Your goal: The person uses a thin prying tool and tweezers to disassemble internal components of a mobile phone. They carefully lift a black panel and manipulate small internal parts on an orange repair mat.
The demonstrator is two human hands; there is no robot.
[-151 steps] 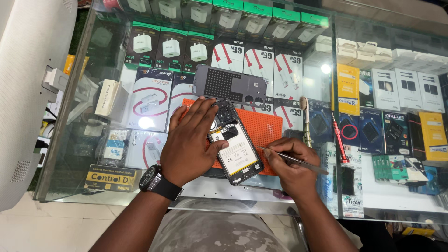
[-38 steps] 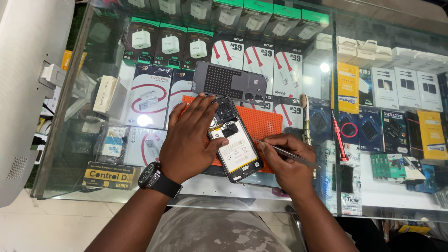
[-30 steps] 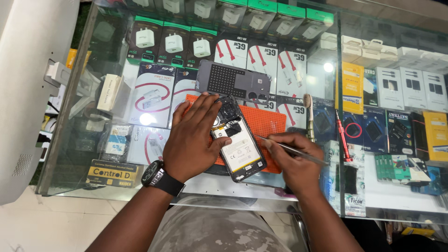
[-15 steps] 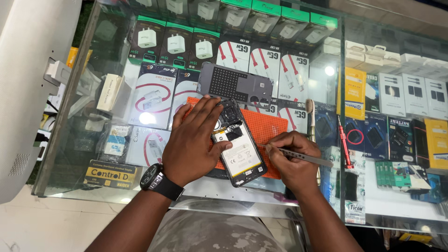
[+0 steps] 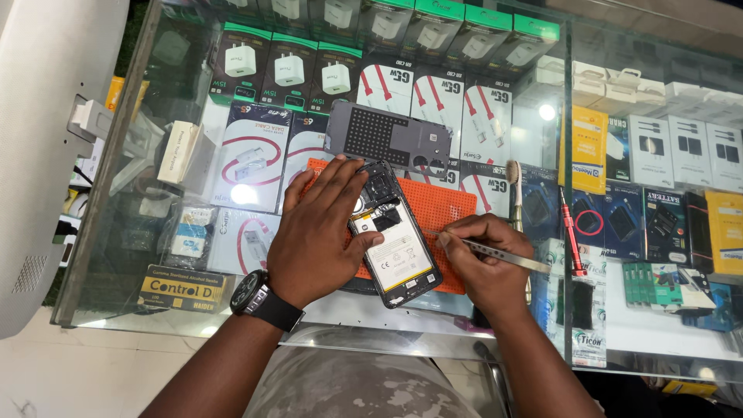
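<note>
The opened phone (image 5: 395,240) lies just left of the frame's centre on an orange mat (image 5: 441,213) on the glass tabletop (image 5: 131,232). Its long axis runs from upper left to lower right, the camera end toward the top and the pale battery (image 5: 398,259) toward the bottom.

The left hand (image 5: 317,232) lies flat over the phone's left edge, fingers spread toward the upper end and the thumb across the middle, pinning it down.

The right hand (image 5: 484,259) sits just right of the phone, fingers pinched narrow round metal tweezers (image 5: 495,251). The tweezers lie nearly crosswise to the phone's axis, their tip pointing left and meeting the phone's right edge beside the battery, their tail trailing right. So the working point lies straight left of the right fingers, and this hand is the nearer to it.

The grey back cover (image 5: 387,139) lies above the mat, apart from both hands. A red screwdriver (image 5: 571,232) lies well right.
</note>
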